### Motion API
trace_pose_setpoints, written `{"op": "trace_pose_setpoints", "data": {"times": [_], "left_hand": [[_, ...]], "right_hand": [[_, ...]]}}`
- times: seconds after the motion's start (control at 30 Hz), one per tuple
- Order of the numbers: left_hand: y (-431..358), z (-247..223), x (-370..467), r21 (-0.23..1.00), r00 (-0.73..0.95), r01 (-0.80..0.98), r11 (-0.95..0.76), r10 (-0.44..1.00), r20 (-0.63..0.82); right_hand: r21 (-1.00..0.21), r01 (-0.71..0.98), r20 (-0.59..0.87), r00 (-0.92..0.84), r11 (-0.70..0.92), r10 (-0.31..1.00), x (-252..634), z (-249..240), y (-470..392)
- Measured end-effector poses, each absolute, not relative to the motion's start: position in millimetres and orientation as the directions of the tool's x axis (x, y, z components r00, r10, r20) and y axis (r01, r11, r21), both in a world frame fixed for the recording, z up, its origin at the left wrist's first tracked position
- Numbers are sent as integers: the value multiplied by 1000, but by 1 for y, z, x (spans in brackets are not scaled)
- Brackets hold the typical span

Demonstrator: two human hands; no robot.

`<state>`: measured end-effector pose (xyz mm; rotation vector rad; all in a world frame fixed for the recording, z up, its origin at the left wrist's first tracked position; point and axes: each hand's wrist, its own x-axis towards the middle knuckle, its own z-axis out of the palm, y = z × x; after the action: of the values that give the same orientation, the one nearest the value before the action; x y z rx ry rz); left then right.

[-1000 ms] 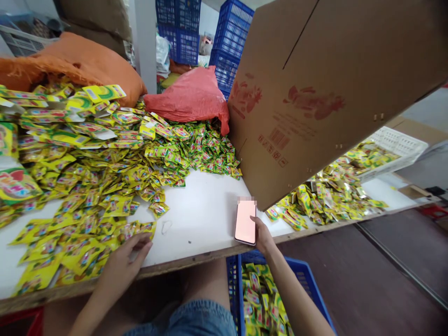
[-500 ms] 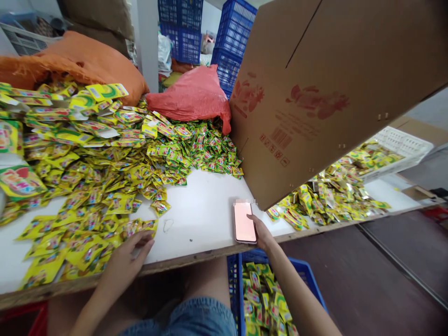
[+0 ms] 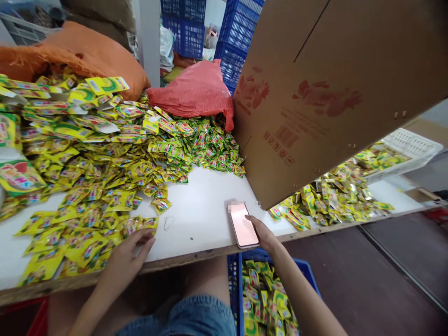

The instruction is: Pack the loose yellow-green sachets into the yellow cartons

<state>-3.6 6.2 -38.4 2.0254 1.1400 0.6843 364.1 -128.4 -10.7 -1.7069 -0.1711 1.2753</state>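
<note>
My right hand (image 3: 263, 234) holds a smartphone (image 3: 244, 226) with a lit pinkish screen, just over the white table top near its front edge. The thumb lies on the right side of the screen. At the front edge on the left rests my left hand (image 3: 132, 252), its fingers loosely bent and the thumb apart, with nothing seen in it. Right beside its fingertips are yellow sachets (image 3: 86, 245) spread over the table. Behind them rises a large heap of small yellow-green sachets (image 3: 129, 172), with flat yellow boxes (image 3: 70, 107) piled on top.
A big cardboard box (image 3: 280, 102) stands tilted on the right. Orange (image 3: 101, 51) and red sacks (image 3: 196, 88) lie at the back. More packets (image 3: 329, 200) and a white tray (image 3: 416, 149) are farther right. Below the table is a blue crate (image 3: 308, 275) with packets.
The smartphone has tilted, its top leaning left, and turned slightly in my right hand. My left hand has stayed in place. The view has shifted a little.
</note>
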Motion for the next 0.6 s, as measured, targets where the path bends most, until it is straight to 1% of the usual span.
{"op": "trace_pose_setpoints", "data": {"times": [0.13, 0.3, 0.6], "left_hand": [[6, -36, -3, 776, 480, 515, -365, 873, 92], [6, -35, -2, 769, 482, 522, -369, 871, 91], [4, -36, -3, 782, 475, 525, -336, 878, 58]], "right_hand": [[-782, -326, -622, 465, -531, 630, 364, -18, -127], [-830, -234, -544, 541, -506, 642, 369, -29, -128], [-857, -132, -445, 674, -498, 589, 394, -40, -135]]}}
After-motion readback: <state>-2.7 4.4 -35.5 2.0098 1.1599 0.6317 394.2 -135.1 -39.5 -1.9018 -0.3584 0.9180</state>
